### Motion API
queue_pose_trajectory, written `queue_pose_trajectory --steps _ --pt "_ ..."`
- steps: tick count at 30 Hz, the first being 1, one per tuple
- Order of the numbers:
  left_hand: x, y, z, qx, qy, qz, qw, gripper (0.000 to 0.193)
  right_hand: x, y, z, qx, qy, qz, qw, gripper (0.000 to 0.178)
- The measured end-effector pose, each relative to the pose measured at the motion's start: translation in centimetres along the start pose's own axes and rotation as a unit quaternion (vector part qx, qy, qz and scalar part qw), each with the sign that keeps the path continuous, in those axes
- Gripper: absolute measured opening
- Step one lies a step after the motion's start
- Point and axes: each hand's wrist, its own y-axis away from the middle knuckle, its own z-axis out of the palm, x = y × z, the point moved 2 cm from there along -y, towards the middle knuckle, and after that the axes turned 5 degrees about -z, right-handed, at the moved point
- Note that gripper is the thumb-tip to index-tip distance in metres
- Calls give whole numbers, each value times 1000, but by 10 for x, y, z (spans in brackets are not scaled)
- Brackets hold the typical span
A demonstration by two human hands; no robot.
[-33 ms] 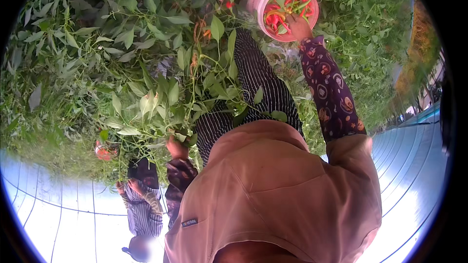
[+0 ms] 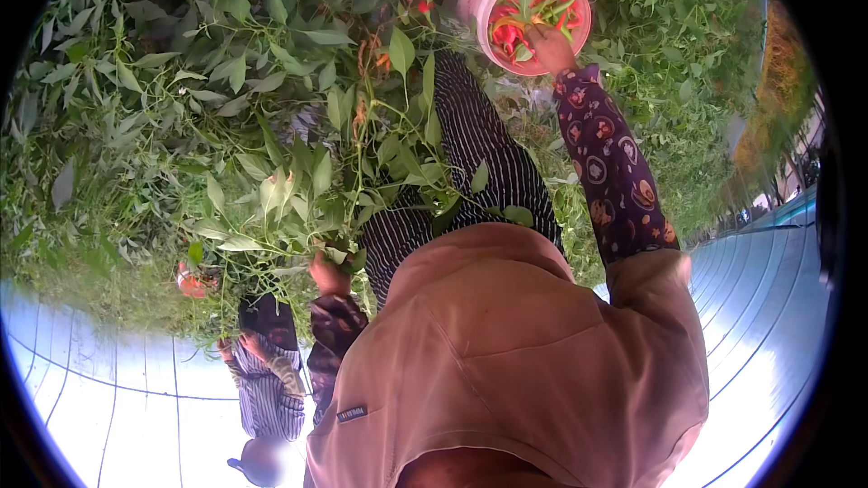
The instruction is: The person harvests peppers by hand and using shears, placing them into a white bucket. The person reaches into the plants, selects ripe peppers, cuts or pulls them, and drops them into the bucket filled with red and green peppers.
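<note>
My right hand (image 2: 551, 50) reaches over the rim of a pinkish-white bucket (image 2: 586, 36) at the upper right. Its fingers are bent close together against the chili peppers (image 2: 508, 33) inside, mostly red with some green and a few leaves among them. What those fingers hold, if anything, is hidden. Lower and to the left, my left hand (image 2: 328, 275) is closed around a branch of a leafy pepper plant (image 2: 280, 203); leaves cover part of its fingers. Two red peppers (image 2: 424, 7) show in the foliage left of the bucket.
Dense pepper plants (image 2: 172, 90) fill the left and surround the bucket. My striped trouser leg (image 2: 493, 145) stands between the plants. At the lower left another person (image 2: 271, 389) in striped clothing works at the plants, near an orange-red object (image 2: 192, 282) I cannot identify.
My right hand has drawn back very slightly toward the bucket's near rim, baring more of its fingers. My left hand stays at the branch.
</note>
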Motion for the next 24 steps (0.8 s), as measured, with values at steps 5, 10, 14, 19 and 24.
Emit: queue_pose_trajectory --steps 5,10,14,19,24 --pt "1 -2 13 -33 -71 124 989 28 -38 30 49 -16 -92 -44 995 33" --pt "10 1 13 -70 381 -140 911 27 -68 51 64 -90 -125 -31 988 33" --pt "25 0 10 -108 443 -201 867 32 -71 70 59 88 1 -72 994 36" --pt "47 -1 18 -15 452 -224 863 40 -43 53 43 137 -143 35 979 29" --pt "54 -2 10 -63 173 -31 982 33 -19 35 18 213 -51 49 975 34"
